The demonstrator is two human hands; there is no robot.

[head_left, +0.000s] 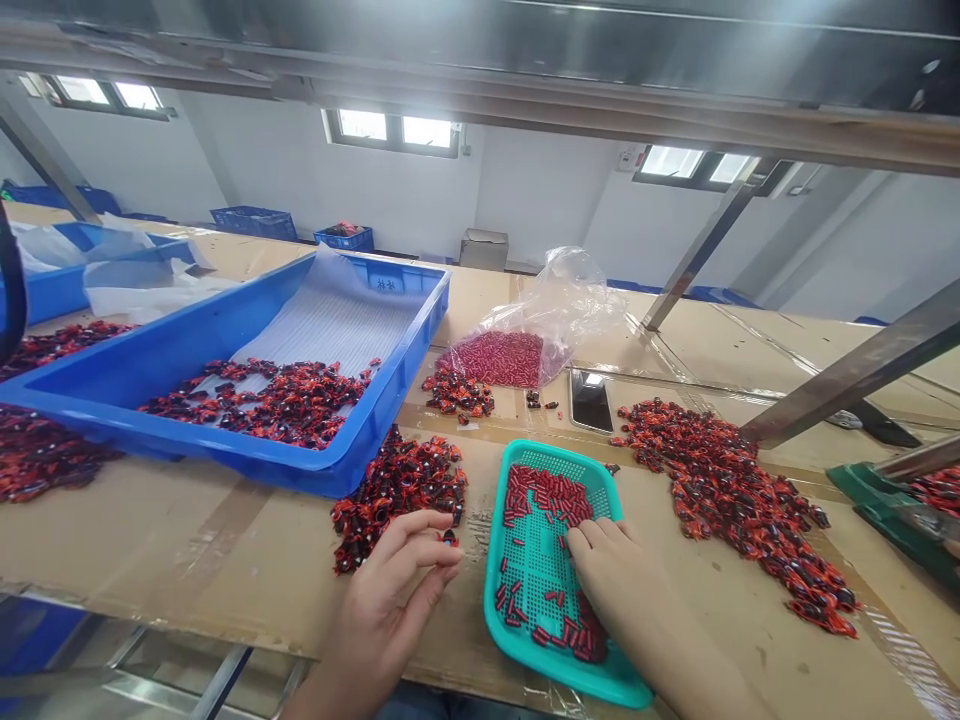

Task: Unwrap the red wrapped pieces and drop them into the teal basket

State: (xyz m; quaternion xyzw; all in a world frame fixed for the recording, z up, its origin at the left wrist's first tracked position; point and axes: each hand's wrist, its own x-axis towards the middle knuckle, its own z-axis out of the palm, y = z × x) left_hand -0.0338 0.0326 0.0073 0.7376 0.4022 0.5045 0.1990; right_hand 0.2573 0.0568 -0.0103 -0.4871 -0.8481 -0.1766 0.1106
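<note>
Your teal basket (525, 600) sits at the near edge of the cardboard-covered bench (187, 560), its near corner just over the lip. Open bench lies left of your left hand, bare cardboard up to the blue tray (352, 450). To the right, a narrow clear strip separates the basket from the long pile of red-and-black parts (735, 500).

Counts: one teal basket, one large blue tray close by, one plastic bag of red caps (510, 355), one phone (590, 400) lying flat behind the basket. There are four loose heaps of red-and-black parts near you: left of the basket (397, 490), by the bag (457, 392), the long one on the right, and inside the tray (285, 400). More heaps at far left. The red caps in the basket (547, 500) are too many to count.

Your left hand (390, 590) is palm-down just beside the basket, fingers curled, thumb and fingertips pinching a small dark part (448, 538) at the edge of the left heap. Your right hand (615, 580) reaches into the basket from the right, fingers loosely bent on the caps. I cannot tell if it has one gripped.
</note>
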